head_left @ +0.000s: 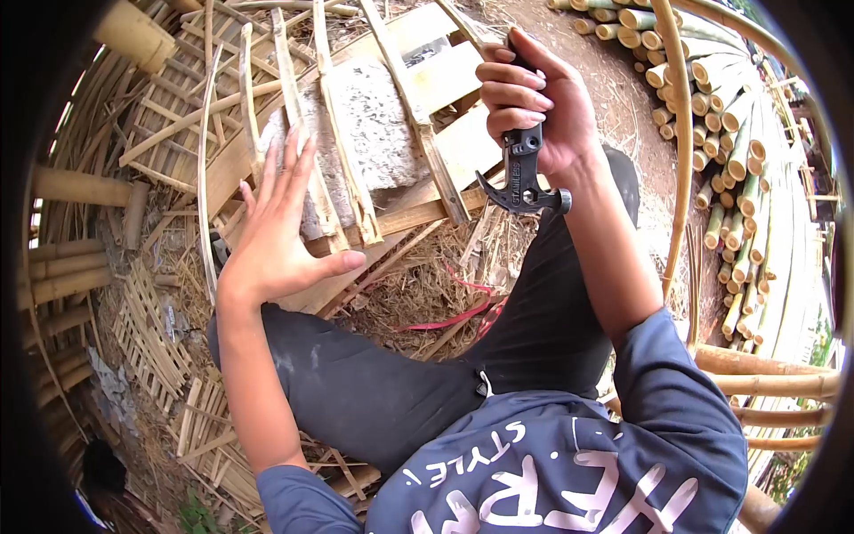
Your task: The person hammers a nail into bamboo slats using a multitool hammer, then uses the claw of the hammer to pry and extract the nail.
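Note:
My right hand (562, 107) is wrapped round the handle of a small black hammer multi-tool (522, 176). Its claw and round striking face point down toward my lap, and lettering shows on its side. My left hand (283, 233) is open, fingers spread and thumb out to the side, above the ends of some split bamboo strips (343, 160). Whether its fingertips touch a strip I cannot tell. The strips lie across a rough whitish block (384, 129) and wooden boards (449, 78).
Cut bamboo poles (725, 147) are stacked at right. A woven bamboo lattice (182, 98) lies at upper left, with more lattice pieces (147, 320) below. Straw and a pink ribbon (454, 320) lie between my legs. A bent pole (680, 160) stands by my right arm.

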